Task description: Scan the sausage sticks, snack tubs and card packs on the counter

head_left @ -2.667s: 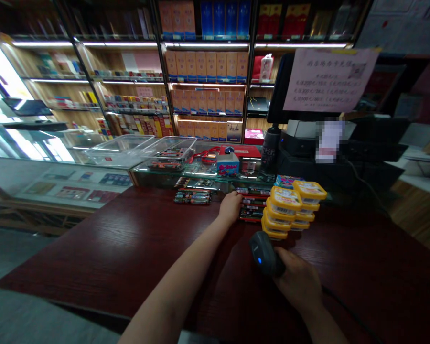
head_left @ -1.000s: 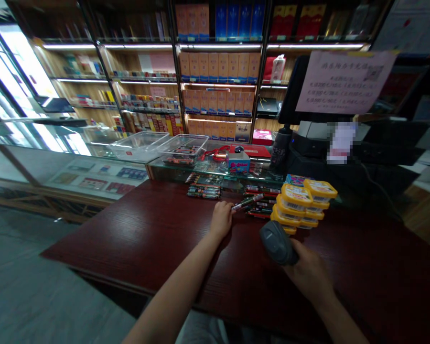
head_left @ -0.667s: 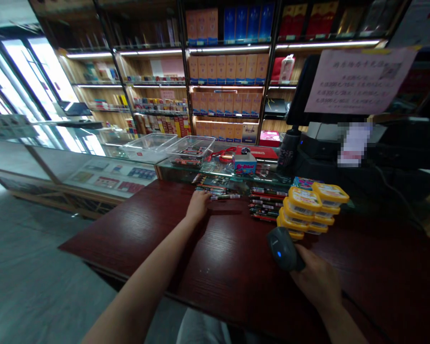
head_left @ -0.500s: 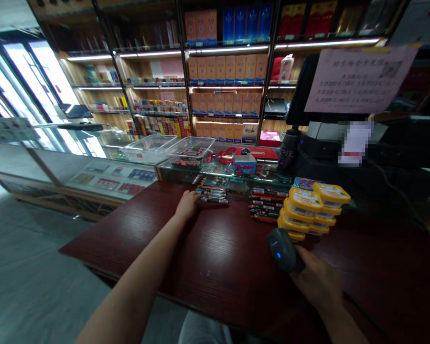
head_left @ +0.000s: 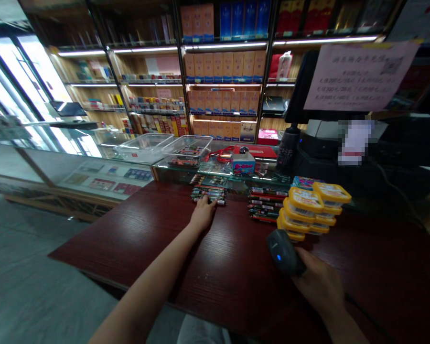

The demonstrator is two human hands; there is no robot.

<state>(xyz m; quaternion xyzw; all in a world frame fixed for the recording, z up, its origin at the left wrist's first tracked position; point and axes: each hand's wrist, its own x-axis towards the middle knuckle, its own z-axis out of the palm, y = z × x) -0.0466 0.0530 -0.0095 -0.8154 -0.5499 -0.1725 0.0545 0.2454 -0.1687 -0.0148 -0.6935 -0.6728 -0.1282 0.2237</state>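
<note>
In my right hand (head_left: pixel 320 279) is a dark barcode scanner (head_left: pixel 284 252) with a blue light on, and the fingers are wrapped around its grip. My left hand (head_left: pixel 202 214) reaches forward over the desk, its thumb and fingers closed on the nearest pen (head_left: pixel 220 202) of a row. Behind that pen lie several more pens (head_left: pixel 208 192), side by side. Another stack of dark and red pens (head_left: pixel 267 204) lies to the right. Beside it rise stacked clear tubs with yellow lids (head_left: pixel 304 200), just beyond the scanner.
The dark red wooden desk (head_left: pixel 157 239) meets a glass counter at the back. Clear plastic bins (head_left: pixel 143 147) and a small blue box (head_left: pixel 242 166) stand on the glass. A monitor with a pink paper sign (head_left: pixel 358 79) is at the right. The scanner's cable (head_left: pixel 365 315) trails across the desk.
My left hand has moved right, from the left end of the pen row to the near pen's middle. The right hand and scanner have hardly moved. The view has shifted slightly.
</note>
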